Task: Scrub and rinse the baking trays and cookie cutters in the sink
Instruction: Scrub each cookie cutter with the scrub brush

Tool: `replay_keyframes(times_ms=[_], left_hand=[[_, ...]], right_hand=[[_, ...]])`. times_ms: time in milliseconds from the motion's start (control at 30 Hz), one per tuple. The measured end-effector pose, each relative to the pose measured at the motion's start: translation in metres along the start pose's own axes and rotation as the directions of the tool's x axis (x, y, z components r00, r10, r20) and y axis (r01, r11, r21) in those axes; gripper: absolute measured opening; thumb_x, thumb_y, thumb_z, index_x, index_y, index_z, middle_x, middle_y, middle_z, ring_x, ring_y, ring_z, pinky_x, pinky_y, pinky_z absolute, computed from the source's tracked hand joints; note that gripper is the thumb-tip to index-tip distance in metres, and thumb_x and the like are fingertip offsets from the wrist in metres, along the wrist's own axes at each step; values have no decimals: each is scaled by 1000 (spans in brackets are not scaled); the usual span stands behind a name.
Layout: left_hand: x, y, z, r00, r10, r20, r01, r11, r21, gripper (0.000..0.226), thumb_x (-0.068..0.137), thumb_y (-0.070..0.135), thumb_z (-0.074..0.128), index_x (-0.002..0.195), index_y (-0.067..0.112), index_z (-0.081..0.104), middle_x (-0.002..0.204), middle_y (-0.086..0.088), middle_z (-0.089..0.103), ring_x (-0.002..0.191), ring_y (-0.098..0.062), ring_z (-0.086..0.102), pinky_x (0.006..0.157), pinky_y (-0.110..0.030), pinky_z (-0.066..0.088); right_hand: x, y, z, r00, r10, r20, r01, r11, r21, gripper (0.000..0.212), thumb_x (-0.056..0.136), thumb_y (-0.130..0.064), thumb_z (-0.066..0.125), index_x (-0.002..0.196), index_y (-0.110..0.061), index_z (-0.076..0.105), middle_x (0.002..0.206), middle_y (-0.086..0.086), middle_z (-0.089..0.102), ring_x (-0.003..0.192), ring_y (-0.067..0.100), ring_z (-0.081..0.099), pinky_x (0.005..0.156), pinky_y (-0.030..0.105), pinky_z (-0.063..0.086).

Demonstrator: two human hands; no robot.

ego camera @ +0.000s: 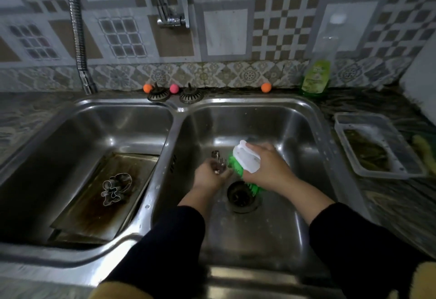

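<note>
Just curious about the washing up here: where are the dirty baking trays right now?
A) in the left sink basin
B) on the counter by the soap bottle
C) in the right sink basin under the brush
A: the stained baking trays lie in the left basin, cookie cutters resting on top.

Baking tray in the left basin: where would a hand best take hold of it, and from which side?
Probably the raised far edge of the baking tray, coming from above. The tray leans tilted, its near end sunk low in the basin, and cookie cutters lie on its middle.
</note>
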State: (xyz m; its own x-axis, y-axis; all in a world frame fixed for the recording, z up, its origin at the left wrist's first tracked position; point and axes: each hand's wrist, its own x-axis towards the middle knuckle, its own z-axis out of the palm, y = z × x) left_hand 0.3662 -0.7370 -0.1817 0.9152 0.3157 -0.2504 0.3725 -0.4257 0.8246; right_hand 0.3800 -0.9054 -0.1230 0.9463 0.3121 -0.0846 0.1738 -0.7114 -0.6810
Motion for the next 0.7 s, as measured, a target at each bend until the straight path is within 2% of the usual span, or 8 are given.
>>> replay_keyframes(times_ms=[67, 133, 200, 267, 333, 467, 600, 700], left_hand=[[-6, 19, -1, 996, 89, -33, -93, 984, -150, 34, 79, 17, 77, 108, 13, 59, 94, -7, 66, 82, -18, 63, 77, -36, 57], [-12, 33, -3, 986, 161, -35, -165, 951, -262, 34, 82, 13, 75, 112, 11, 60, 89, -10, 67, 72, -15, 60, 65, -25, 53], [-18, 44, -1, 973, 231, -7, -224, 935, -275, 26, 83, 9, 72, 107, 10, 62, 81, -2, 65, 66, -8, 57, 59, -13, 47], [-26, 55, 5, 956, 295, 12, -284, 931, -228, 21, 84, 9, 72, 103, 7, 65, 77, 2, 63, 64, -5, 56, 58, -9, 45], [-30, 65, 7, 953, 303, 4, -295, 929, -225, 25, 83, 10, 73, 105, 9, 63, 76, 3, 62, 64, -5, 56, 56, -9, 47], [-25, 70, -2, 961, 272, -48, -276, 937, -214, 27, 84, 8, 72, 107, 12, 59, 80, 0, 61, 66, -13, 57, 50, -12, 46], [-33, 77, 5, 945, 326, 18, -319, 935, -157, 24, 82, 13, 74, 103, 11, 63, 78, 1, 63, 72, -14, 58, 71, -33, 55], [-33, 78, -2, 946, 324, -20, -324, 936, -138, 26, 82, 14, 74, 104, 19, 59, 76, 7, 60, 66, -10, 56, 56, -20, 48]], right_hand=[[-8, -3, -15, 996, -42, -83, 45, 999, 27, 83, 71, -28, 75, 144, -35, 37, 130, -3, 43, 117, 16, 48, 91, 23, 41], [-15, -6, -28, 984, -104, -145, 109, 993, 32, 82, 68, -25, 75, 142, -36, 40, 127, -5, 50, 114, 14, 52, 89, 22, 42], [-19, -12, -38, 973, -145, -179, 151, 988, 16, 80, 69, -20, 75, 141, -32, 43, 128, -4, 53, 114, 13, 53, 85, 14, 36], [-18, -19, -47, 962, -151, -228, 156, 988, 3, 78, 70, -18, 75, 141, -29, 44, 132, -2, 53, 120, 14, 52, 88, 11, 33], [-18, -24, -55, 953, -134, -272, 146, 989, 21, 77, 71, -18, 75, 141, -27, 45, 137, -1, 52, 124, 14, 50, 92, 11, 32], [-29, -25, -55, 959, -170, -225, 172, 985, -10, 77, 70, -18, 76, 141, -26, 46, 137, -2, 53, 120, 12, 51, 85, 10, 32], [-24, -27, -60, 943, -126, -309, 148, 988, 49, 76, 70, -18, 76, 140, -24, 47, 138, -4, 52, 124, 12, 50, 95, 16, 36], [-25, -30, -60, 956, -123, -267, 139, 989, 41, 76, 71, -19, 76, 140, -25, 47, 138, -3, 53, 123, 11, 51, 96, 17, 37]])
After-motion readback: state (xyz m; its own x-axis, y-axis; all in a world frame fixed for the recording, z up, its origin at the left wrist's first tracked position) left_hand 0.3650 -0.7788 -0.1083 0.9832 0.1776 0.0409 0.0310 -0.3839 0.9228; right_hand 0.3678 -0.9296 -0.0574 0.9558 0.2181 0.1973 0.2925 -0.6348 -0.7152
